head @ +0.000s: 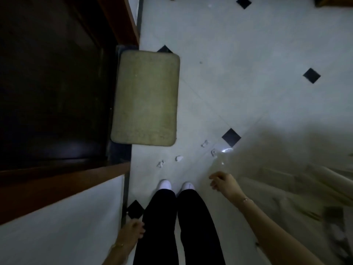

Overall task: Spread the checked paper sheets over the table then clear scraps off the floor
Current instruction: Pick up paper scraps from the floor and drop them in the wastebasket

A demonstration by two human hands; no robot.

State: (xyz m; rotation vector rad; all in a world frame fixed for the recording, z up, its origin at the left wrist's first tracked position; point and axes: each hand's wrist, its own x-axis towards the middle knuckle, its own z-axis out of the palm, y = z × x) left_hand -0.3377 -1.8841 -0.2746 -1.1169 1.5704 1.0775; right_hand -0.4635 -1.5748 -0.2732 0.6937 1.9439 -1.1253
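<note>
Several small crumpled white paper scraps lie on the pale floor tiles just ahead of my white shoes, among them one scrap [160,163], a second scrap [179,158] and a third scrap [204,143]. My right hand [222,182] is stretched forward at knee height with curled fingers, pinching the edge of a clear plastic bag [267,169] that billows blurred to the right. One scrap [214,153] lies at the bag's rim. My left hand [133,231] hangs beside my left leg, loosely curled and holding nothing. No checked paper sheets or table are in view.
A beige doormat [147,98] lies on the floor at a dark doorway [53,88] with a brown wooden frame [63,188]. The floor has black diamond inlays [231,137]. A white wall [61,232] runs along my left.
</note>
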